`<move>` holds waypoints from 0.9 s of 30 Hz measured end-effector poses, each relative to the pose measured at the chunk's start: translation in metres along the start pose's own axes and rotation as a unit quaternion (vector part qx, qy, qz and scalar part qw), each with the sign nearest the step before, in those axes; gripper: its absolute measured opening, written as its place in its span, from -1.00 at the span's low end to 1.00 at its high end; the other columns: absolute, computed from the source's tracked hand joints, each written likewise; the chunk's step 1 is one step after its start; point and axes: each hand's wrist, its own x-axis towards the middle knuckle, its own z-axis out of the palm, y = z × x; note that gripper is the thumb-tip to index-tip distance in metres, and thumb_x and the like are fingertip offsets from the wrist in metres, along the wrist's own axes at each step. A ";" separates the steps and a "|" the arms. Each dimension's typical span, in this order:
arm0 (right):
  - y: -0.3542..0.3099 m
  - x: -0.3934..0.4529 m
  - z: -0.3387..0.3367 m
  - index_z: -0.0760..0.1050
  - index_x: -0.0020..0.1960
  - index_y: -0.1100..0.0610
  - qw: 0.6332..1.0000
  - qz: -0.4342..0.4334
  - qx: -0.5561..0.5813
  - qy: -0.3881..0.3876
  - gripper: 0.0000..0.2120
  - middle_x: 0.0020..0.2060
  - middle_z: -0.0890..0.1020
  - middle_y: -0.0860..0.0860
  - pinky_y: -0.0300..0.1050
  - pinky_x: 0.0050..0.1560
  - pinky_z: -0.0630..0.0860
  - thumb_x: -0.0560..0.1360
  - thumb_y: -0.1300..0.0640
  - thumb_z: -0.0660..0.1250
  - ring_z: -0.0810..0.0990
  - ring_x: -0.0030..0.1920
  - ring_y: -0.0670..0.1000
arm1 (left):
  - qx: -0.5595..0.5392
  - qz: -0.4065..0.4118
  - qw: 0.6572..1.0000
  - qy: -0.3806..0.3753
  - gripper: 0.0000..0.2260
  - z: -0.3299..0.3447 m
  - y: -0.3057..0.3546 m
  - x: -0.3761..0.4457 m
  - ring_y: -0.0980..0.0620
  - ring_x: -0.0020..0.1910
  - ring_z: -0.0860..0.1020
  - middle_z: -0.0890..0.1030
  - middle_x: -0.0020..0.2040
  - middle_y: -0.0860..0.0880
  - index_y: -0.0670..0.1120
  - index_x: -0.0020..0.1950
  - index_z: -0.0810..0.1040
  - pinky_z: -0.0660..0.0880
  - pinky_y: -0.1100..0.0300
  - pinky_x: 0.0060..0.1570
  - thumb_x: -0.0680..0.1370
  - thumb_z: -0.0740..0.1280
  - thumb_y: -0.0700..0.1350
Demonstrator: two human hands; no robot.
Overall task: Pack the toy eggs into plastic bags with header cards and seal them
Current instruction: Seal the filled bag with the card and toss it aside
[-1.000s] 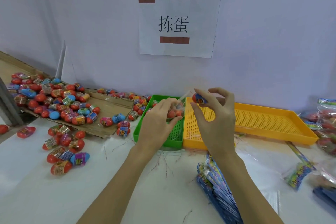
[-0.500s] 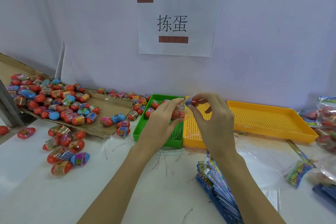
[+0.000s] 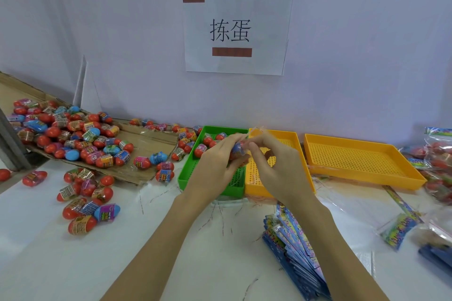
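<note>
My left hand grips a clear plastic bag with toy eggs inside, held above the seam between the green tray and the first yellow tray. My right hand meets it, thumb and fingers pinching the bag's mouth, where a blue and red egg shows. Several loose toy eggs lie piled on cardboard at the left. More eggs sit on the white table. A stack of blue header cards lies under my right forearm.
A second yellow tray stands to the right. Filled bags pile at the far right edge, with a loose header card and clear bags nearby. A paper sign hangs on the wall behind.
My right hand has come down and left with the egg, from raised over the yellow tray to the bag's mouth at my left hand. The egg now sits between both hands.
</note>
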 end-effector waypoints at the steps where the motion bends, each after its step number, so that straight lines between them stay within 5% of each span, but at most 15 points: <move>1: 0.000 0.000 0.001 0.65 0.07 0.05 1.000 0.004 -0.001 -0.006 -0.89 -0.06 0.66 -0.20 -0.44 -0.08 0.44 0.65 0.18 0.35 0.59 0.02 -0.25 | -0.008 -0.008 1.000 0.000 -0.57 0.001 -0.001 0.000 -0.03 0.23 0.62 0.64 0.31 -0.08 -0.19 0.50 0.47 0.57 0.07 0.25 0.63 0.41 -0.15; 7: 0.005 -0.001 0.004 0.68 0.13 0.07 0.998 -0.022 -0.003 -0.064 -0.81 0.04 0.64 -0.22 -0.42 0.09 0.39 0.65 0.24 0.31 0.50 0.20 -0.21 | -0.018 -0.026 0.999 -0.012 -0.64 -0.001 -0.002 0.001 0.14 0.09 0.62 0.66 0.16 -0.01 -0.15 0.44 0.51 0.56 0.24 0.12 0.64 0.40 -0.17; 10: 0.000 0.000 0.001 0.67 0.16 0.10 0.999 -0.041 0.020 0.014 -0.75 0.08 0.67 -0.14 -0.33 0.13 0.47 0.63 0.34 0.29 0.55 0.22 -0.15 | -0.034 -0.074 0.996 0.023 -0.74 -0.002 -0.002 0.002 0.35 -0.14 0.60 0.62 -0.09 0.18 -0.04 0.31 0.55 0.47 0.48 -0.17 0.64 0.42 -0.09; 14: -0.002 0.001 0.001 0.67 0.11 0.06 0.994 -0.005 0.042 0.096 -0.74 0.03 0.70 -0.20 -0.38 0.02 0.48 0.64 0.33 0.26 0.62 0.08 -0.19 | -0.095 -0.228 0.959 0.140 -0.76 -0.012 -0.018 0.007 0.29 -0.19 0.61 0.61 -0.11 0.06 -0.06 0.06 0.52 0.52 0.38 -0.28 0.53 0.54 -0.06; 17: 0.004 0.000 0.011 0.66 0.07 0.03 0.994 0.096 0.049 0.032 -0.74 -0.05 0.69 -0.22 -0.31 -0.09 0.54 0.66 0.30 0.25 0.66 -0.02 -0.15 | -0.169 -0.309 0.905 0.239 -0.68 -0.026 -0.034 0.005 0.03 -0.17 0.59 0.66 -0.11 -0.07 -0.16 0.00 0.55 0.57 0.05 -0.08 0.46 0.61 -0.05; 21: 0.019 0.015 0.045 0.58 0.28 0.02 0.972 0.184 -0.035 -0.142 -0.68 0.19 0.57 -0.10 -0.35 -0.32 0.48 0.65 0.31 0.21 0.61 -0.26 -0.22 | -0.188 -0.334 0.880 0.281 -0.72 -0.034 -0.045 0.003 0.07 -0.08 0.61 0.66 -0.07 0.02 0.01 0.02 0.55 0.61 -0.02 0.10 0.46 0.62 -0.05; 23: 0.019 0.033 0.061 0.54 0.36 0.03 0.967 0.157 -0.048 -0.195 -0.60 0.28 0.57 -0.04 -0.29 -0.02 0.54 0.63 0.35 0.19 0.60 -0.02 -0.25 | -0.187 -0.339 0.875 0.291 -0.69 -0.035 -0.044 0.003 0.07 -0.02 0.60 0.64 0.00 0.02 0.03 0.09 0.54 0.59 -0.01 0.17 0.47 0.61 -0.05; 25: 0.017 0.052 0.080 0.50 0.43 0.08 0.960 0.117 -0.066 -0.246 -0.56 0.34 0.59 0.02 -0.09 0.35 0.50 0.62 0.39 0.22 0.56 0.31 -0.03 | -0.189 -0.341 0.870 0.303 -0.52 -0.037 -0.044 0.004 -0.02 0.14 0.61 0.63 0.15 -0.04 -0.10 0.30 0.51 0.55 -0.02 0.27 0.47 0.60 -0.04; 27: 0.015 0.062 0.098 0.45 0.48 0.11 0.952 0.089 -0.096 -0.279 -0.53 0.36 0.59 0.07 0.02 0.42 0.45 0.60 0.35 0.32 0.53 0.37 0.09 | -0.192 -0.340 0.863 0.320 -0.45 -0.040 -0.045 0.005 -0.07 0.19 0.61 0.63 0.20 -0.09 -0.15 0.35 0.48 0.55 -0.07 0.29 0.47 0.61 -0.03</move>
